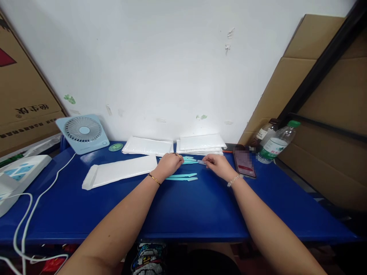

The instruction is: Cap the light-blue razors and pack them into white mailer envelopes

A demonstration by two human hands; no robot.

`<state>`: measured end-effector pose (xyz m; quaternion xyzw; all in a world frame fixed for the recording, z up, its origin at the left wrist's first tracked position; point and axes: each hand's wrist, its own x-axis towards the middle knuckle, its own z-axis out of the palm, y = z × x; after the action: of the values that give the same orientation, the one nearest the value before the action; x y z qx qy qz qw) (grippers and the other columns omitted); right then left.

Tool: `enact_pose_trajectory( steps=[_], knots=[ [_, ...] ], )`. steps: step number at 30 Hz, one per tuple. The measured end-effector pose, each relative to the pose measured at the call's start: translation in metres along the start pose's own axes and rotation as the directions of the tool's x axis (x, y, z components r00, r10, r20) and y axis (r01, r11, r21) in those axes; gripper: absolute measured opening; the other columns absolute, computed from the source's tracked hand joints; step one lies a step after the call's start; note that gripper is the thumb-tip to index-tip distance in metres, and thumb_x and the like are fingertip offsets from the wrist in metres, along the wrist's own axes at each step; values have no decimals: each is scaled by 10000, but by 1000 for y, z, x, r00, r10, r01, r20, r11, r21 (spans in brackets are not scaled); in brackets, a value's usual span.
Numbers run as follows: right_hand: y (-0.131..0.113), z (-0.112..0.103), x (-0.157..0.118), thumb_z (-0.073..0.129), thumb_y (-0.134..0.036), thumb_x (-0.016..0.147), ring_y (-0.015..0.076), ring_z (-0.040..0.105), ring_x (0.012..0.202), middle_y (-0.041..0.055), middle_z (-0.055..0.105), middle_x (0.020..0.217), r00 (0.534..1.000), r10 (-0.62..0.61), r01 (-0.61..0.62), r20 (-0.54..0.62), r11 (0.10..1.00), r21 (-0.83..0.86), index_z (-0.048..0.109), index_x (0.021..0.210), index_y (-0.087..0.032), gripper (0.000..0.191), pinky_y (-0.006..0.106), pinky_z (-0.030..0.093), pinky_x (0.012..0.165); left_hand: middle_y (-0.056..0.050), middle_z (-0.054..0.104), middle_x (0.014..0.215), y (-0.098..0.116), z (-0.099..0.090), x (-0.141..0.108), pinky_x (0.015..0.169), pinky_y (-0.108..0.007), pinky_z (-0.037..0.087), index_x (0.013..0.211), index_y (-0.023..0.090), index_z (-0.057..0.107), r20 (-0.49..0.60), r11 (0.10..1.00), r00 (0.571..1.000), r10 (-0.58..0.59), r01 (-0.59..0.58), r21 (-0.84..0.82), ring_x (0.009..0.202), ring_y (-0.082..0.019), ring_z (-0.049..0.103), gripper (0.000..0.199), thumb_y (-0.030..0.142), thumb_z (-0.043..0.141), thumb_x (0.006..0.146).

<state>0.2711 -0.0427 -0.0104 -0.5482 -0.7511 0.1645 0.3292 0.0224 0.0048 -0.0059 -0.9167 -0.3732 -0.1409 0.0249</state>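
My left hand (pixel 169 165) is closed, its fingertips pinching the near end of a slim turquoise razor-like tool (pixel 189 162). Just right of that tool's tip, my right hand (pixel 217 164) pinches a small clear plastic sleeve (pixel 201 162). Whether the sleeve touches the tip I cannot tell. More turquoise tools seem to lie behind the held one, partly hidden by my left hand. Nearer to me, a pair of turquoise tools (pixel 183 177) rests on the blue table (pixel 197 214). A long white padded packet (pixel 122 171) lies left of my left hand.
White packets are stacked at the wall, left (pixel 147 146) and right (pixel 202 142). A blue fan (pixel 83 131) and a power strip (pixel 21 175) with white cables stand left. A phone (pixel 244 163), a green-capped bottle (pixel 276 144) and a brown-capped bottle (pixel 262 133) are right.
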Motion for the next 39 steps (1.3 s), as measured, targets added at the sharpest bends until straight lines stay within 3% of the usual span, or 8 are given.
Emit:
enact_pose_trajectory(
  steps=[9,15,20,24,26,31,35,39],
  knots=[
    [-7,14,-2,508,-273,848,155,636,627,1,671,665,997,-33,27,74,996,87,666,928,-198,193,267,479,633,-78,667,881,7,-2,1,790,-306,420,846,172,642,-9,995,999,50,-51,-90,877,-204,601,281,270,390,920],
    [10,7,3,564,-215,815,178,603,766,62,664,892,997,-63,52,-45,977,-206,683,926,-188,165,298,461,724,-56,626,1040,0,-6,-6,781,-296,438,1014,212,624,-12,980,998,-63,60,-192,926,-205,587,257,365,561,817],
    [17,10,6,578,-174,796,173,580,757,64,624,842,998,-35,52,55,933,-357,670,851,-174,107,271,438,713,2,644,773,0,-12,-10,549,-232,379,846,224,675,256,939,965,49,43,-341,691,-151,591,223,396,653,706],
    [8,15,7,537,-123,789,171,561,737,72,605,799,999,-21,38,41,892,-451,629,755,-169,108,255,410,677,-3,654,676,7,-12,-8,516,-234,333,721,206,676,236,962,972,-5,69,-265,604,-137,563,124,221,553,735],
    [6,16,7,533,-112,775,171,551,731,72,598,794,999,-25,42,41,882,-469,611,736,-171,106,254,403,665,-11,665,689,8,-11,-7,518,-238,329,729,206,682,212,966,977,-12,66,-248,611,-142,564,142,235,545,750],
    [6,10,3,530,-74,740,148,548,706,41,592,775,993,-73,99,94,944,-314,590,751,-173,116,239,416,660,-11,681,749,4,-10,-9,521,-225,338,817,216,688,224,947,974,24,50,-317,665,-152,585,207,394,621,734],
    [1,2,-3,530,-132,790,128,558,658,12,610,747,982,-109,130,152,982,-135,621,825,-184,111,223,422,614,-4,681,725,6,-11,-8,524,-218,334,762,212,689,234,956,971,35,36,-292,647,-140,579,117,277,594,739],
    [-5,2,-4,557,-135,787,127,561,662,21,620,768,966,-160,193,205,969,-153,662,814,-185,120,228,419,623,-10,678,708,9,-12,-7,520,-223,311,716,202,683,197,973,980,26,20,-228,633,-136,568,142,216,544,739]
  ],
)
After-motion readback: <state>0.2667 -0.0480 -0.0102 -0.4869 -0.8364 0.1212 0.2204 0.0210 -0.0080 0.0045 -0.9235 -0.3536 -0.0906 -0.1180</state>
